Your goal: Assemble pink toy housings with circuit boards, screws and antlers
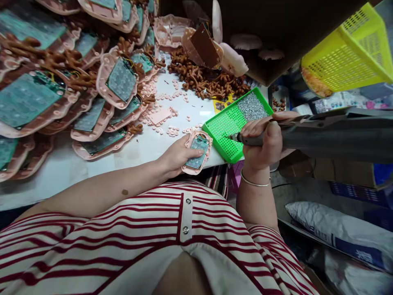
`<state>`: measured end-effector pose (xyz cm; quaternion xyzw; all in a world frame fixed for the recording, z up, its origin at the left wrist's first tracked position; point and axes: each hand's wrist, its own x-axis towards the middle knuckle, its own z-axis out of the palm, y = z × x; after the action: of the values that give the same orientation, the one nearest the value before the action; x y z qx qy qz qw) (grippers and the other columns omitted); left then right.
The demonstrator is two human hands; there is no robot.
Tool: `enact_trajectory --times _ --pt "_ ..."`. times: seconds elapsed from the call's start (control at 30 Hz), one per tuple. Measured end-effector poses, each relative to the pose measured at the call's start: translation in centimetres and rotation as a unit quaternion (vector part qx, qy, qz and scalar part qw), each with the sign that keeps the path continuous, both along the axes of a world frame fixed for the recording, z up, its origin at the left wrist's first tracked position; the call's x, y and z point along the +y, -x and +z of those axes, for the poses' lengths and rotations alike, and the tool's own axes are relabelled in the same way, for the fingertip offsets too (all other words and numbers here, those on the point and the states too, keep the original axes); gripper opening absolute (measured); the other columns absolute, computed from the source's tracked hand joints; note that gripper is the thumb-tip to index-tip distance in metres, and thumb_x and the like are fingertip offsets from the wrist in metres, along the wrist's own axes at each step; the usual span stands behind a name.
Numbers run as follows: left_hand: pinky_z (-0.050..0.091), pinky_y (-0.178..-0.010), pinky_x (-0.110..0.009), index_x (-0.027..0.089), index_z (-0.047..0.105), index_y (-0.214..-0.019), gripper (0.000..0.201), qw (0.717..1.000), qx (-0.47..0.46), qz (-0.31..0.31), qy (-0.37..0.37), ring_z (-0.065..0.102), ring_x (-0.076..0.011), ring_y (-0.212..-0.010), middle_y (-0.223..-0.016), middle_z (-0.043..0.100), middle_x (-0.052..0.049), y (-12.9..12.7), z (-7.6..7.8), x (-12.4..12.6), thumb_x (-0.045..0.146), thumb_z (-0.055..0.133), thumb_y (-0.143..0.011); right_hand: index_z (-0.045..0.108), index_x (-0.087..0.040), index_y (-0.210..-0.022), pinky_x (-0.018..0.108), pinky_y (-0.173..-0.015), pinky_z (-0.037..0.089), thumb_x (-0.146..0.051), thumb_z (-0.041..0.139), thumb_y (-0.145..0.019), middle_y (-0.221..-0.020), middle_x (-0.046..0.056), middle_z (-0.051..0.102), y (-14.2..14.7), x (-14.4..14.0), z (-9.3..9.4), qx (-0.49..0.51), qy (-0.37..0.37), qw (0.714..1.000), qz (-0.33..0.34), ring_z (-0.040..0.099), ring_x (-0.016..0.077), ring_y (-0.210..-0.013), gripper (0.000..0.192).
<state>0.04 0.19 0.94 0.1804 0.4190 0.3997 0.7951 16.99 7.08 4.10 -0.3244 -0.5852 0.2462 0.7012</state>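
Head view: pink casing rests in left hand, screwdriver in right hand.

We can read no text for certain; the sack at right bears pale characters on a blue patch, too blurred for us

Stacked shells fill the left of the worktop; loose parts lie to their right, antler pieces farther back. The held shell is at the near edge, left of a tray with screws in its far half.
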Motion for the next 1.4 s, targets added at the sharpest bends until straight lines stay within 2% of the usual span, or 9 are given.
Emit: enact_trajectory --times 0.17,0.37,0.73,0.83,1.0,1.1,1.27,1.4 --pt "0.055 -0.063 -0.031 0.012 0.058 -0.108 0.053 1.000 0.009 0.008 0.011 0.068 -0.0201 -0.071 -0.083 0.071 -0.007 -0.2 0.0 -0.1 0.014 0.079 -0.060 0.056 -0.033 -0.093 0.027 -0.040 0.040 -0.054 0.066 -0.083 -0.062 -0.007 0.044 -0.2 0.0 -1.5 -0.010 0.020 1.000 -0.020 0.041 0.0083 -0.038 0.026" --pt "0.056 -0.064 -0.031 0.013 0.057 -0.107 0.053 1.000 0.006 0.007 0.014 0.069 -0.0203 -0.071 -0.084 0.071 -0.006 -0.2 -0.1 0.0 0.014 0.081 -0.060 0.054 -0.033 -0.098 0.027 -0.044 0.044 -0.053 0.063 -0.087 -0.066 -0.006 0.044 -0.2 0.2 -2.2 -0.017 0.024 1.000 0.010 0.046 0.0089 -0.043 0.024" --pt "0.056 -0.063 -0.031 0.013 0.058 -0.105 0.051 1.000 -0.002 0.006 0.017 0.068 -0.0197 -0.069 -0.083 0.071 -0.007 -0.2 0.0 -0.1 0.015 0.083 -0.060 0.058 -0.034 -0.103 0.028 -0.045 0.044 -0.055 0.062 -0.087 -0.071 -0.004 0.051 -0.2 0.2 -3.0 -0.034 0.034 0.999 0.003 0.048 0.0100 -0.046 0.026" --pt "0.056 -0.065 -0.031 0.014 0.059 -0.105 0.050 0.999 0.002 0.035 0.000 0.067 -0.0180 -0.068 -0.083 0.071 -0.005 0.0 -0.1 0.2 0.015 0.082 -0.060 0.060 -0.034 -0.099 0.027 -0.044 0.044 -0.051 0.064 -0.086 -0.065 -0.006 0.048 0.1 0.2 -2.3 -0.017 0.026 0.999 0.009 0.047 0.0095 -0.044 0.022" --pt "0.056 -0.068 -0.032 0.016 0.060 -0.102 0.045 0.986 0.025 0.150 -0.069 0.067 -0.0173 -0.072 -0.084 0.070 -0.003 0.6 -0.7 1.5 0.014 0.079 -0.062 0.063 -0.037 -0.097 0.024 -0.044 0.045 -0.043 0.067 -0.088 -0.056 -0.008 0.038 1.4 -1.0 1.2 0.064 -0.032 0.996 0.058 0.045 0.0088 -0.042 0.012" --pt "0.057 -0.069 -0.034 0.016 0.059 -0.103 0.044 0.983 0.019 0.164 -0.083 0.067 -0.0181 -0.072 -0.083 0.069 -0.003 0.9 -1.1 2.2 0.014 0.077 -0.063 0.062 -0.036 -0.096 0.025 -0.043 0.046 -0.046 0.068 -0.087 -0.054 -0.009 0.039 2.8 -2.5 2.6 0.068 -0.019 0.991 0.112 0.046 0.0094 -0.041 0.015" --pt "0.057 -0.076 -0.035 0.016 0.058 -0.101 0.046 0.979 0.026 0.181 -0.093 0.066 -0.0169 -0.075 -0.086 0.069 -0.002 0.9 -1.8 2.4 0.013 0.078 -0.061 0.058 -0.031 -0.094 0.025 -0.037 0.044 -0.040 0.070 -0.087 -0.052 -0.011 0.044 4.9 -4.6 1.9 0.047 -0.005 0.975 0.216 0.043 0.0087 -0.035 0.017" --pt "0.056 -0.079 -0.035 0.016 0.057 -0.101 0.045 0.977 0.029 0.183 -0.107 0.065 -0.0161 -0.075 -0.085 0.068 -0.002 0.9 -2.0 2.3 0.012 0.078 -0.061 0.053 -0.032 -0.091 0.028 -0.044 0.047 -0.046 0.071 -0.086 -0.053 -0.011 0.044 5.1 -5.3 0.9 0.044 0.032 0.981 0.186 0.047 0.0100 -0.039 0.023"
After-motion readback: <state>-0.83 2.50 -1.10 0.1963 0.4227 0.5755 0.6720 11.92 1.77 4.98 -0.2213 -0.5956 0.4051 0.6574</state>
